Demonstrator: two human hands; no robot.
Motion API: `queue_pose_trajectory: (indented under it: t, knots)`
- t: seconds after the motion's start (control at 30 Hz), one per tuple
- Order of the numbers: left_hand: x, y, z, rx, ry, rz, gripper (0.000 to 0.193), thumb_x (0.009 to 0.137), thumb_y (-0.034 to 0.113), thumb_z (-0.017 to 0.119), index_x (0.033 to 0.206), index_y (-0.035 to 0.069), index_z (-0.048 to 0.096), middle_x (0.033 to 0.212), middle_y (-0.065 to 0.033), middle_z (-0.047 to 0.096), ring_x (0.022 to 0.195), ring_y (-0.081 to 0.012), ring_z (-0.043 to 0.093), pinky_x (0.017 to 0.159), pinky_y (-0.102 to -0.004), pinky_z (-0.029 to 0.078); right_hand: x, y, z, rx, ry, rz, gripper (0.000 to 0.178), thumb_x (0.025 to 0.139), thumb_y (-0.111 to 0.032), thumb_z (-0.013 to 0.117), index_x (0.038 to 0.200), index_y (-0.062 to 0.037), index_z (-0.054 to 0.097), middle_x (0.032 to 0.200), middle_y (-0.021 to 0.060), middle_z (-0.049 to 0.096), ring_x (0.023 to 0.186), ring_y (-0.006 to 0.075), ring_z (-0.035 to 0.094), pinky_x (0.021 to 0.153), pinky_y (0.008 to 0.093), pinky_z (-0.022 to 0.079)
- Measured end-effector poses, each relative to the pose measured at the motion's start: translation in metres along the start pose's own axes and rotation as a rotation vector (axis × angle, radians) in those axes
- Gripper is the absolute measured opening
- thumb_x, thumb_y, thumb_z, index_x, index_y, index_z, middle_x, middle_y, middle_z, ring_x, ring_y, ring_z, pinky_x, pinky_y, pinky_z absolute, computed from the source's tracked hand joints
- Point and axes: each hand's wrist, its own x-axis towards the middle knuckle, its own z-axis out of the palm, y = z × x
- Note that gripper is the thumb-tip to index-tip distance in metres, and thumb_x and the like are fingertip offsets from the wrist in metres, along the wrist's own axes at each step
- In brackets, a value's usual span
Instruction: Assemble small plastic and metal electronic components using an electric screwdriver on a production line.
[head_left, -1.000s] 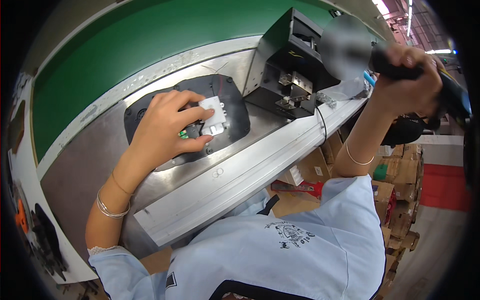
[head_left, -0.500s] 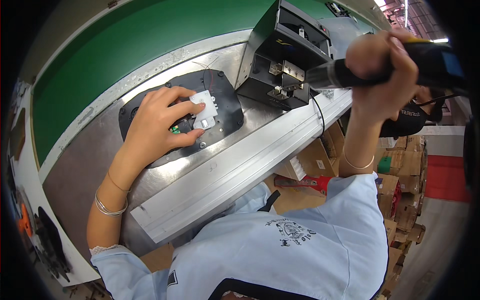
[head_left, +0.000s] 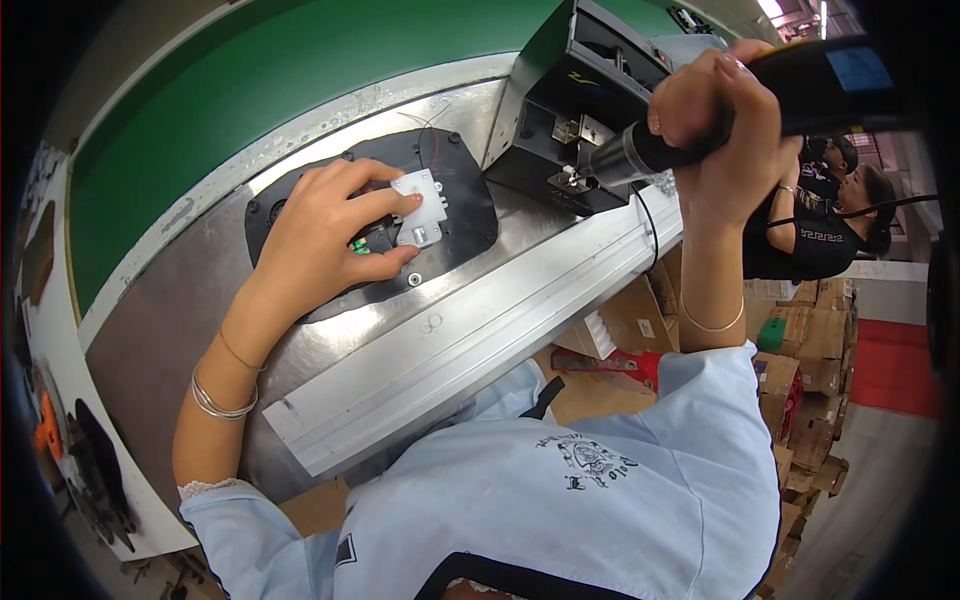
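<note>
My left hand [head_left: 325, 225] grips a small white plastic gearbox-like block [head_left: 420, 205] between thumb and fingers. The block sits on a black rounded plate [head_left: 462, 220], which lies on the metal worktop. Thin wires and a bit of green circuit board [head_left: 360, 245] show beside it. My right hand [head_left: 725, 125] is wrapped round a black power screwdriver [head_left: 660, 150], raised at the right. The driver's clear-grey nose points at the metal front rail of a black box-shaped screw feeder [head_left: 545, 110]. Whether the bit touches a screw is too small to tell.
A pale metal rail [head_left: 470, 335] runs along the worktop's near edge. A black cable [head_left: 655, 230] hangs beside the feeder. Cardboard boxes [head_left: 815, 370] are stacked at the right, and a person in a black shirt [head_left: 825, 235] sits beyond. Green matting [head_left: 250, 110] covers the far side.
My right hand has moved slightly left with the screwdriver, its nose now lower and closer to the feeder's front. The left hand keeps its hold on the white block; the whole view has shifted a little.
</note>
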Motion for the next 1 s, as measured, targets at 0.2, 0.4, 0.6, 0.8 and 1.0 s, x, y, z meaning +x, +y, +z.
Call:
queue_pose_trajectory:
  t: [0.2,0.4,0.6,0.8,1.0]
  knots:
    - [0.0,-0.001,0.0,0.006,0.02,0.011,0.032,0.066,0.024,0.077,0.093,0.011,0.068,0.103,-0.005,0.061,0.087,-0.0238,0.055,0.083,-0.0349,0.042,-0.007,-0.003,0.028,0.133,-0.074,-0.03,0.022,0.088,-0.013,0.038,0.106,-0.0016,0.045,0.061,0.0051,0.042,0.047,0.0165,0.043,0.051,0.0318,0.041]
    - [-0.001,-0.001,0.001,-0.014,0.034,0.025,0.03,0.067,0.025,0.077,0.093,0.012,0.068,0.102,-0.0042,0.061,0.088,-0.0226,0.056,0.083,-0.0349,0.042,-0.01,0.004,0.099,0.151,0.039,0.056,0.015,0.085,-0.01,0.044,0.098,-0.0021,0.042,0.056,0.0064,0.043,0.043,0.0153,0.043,0.045,0.0299,0.042]
    - [-0.002,0.0,0.001,-0.027,0.014,0.014,0.029,0.068,0.026,0.077,0.093,0.012,0.069,0.101,-0.0039,0.061,0.087,-0.0217,0.056,0.083,-0.0352,0.042,-0.013,0.014,0.107,0.105,0.199,0.158,0.02,0.083,-0.007,0.055,0.095,-0.0013,0.04,0.052,0.0074,0.044,0.039,0.0142,0.043,0.041,0.0267,0.042]
    - [-0.003,0.0,-0.001,-0.023,0.018,0.016,0.03,0.067,0.025,0.077,0.092,0.012,0.069,0.1,-0.0038,0.06,0.087,-0.0219,0.056,0.083,-0.0352,0.042,-0.013,0.02,0.107,0.14,0.199,0.171,0.019,0.083,-0.006,0.055,0.094,-0.0008,0.04,0.053,0.0072,0.044,0.038,0.0143,0.043,0.04,0.0271,0.042]
    - [-0.002,0.0,-0.001,-0.021,0.017,0.015,0.031,0.066,0.025,0.077,0.092,0.011,0.068,0.101,-0.0037,0.06,0.087,-0.0219,0.056,0.083,-0.0353,0.042,-0.014,0.021,0.11,0.171,0.198,0.194,0.017,0.084,-0.005,0.054,0.093,-0.0001,0.041,0.054,0.0068,0.045,0.039,0.0139,0.043,0.04,0.0274,0.042]
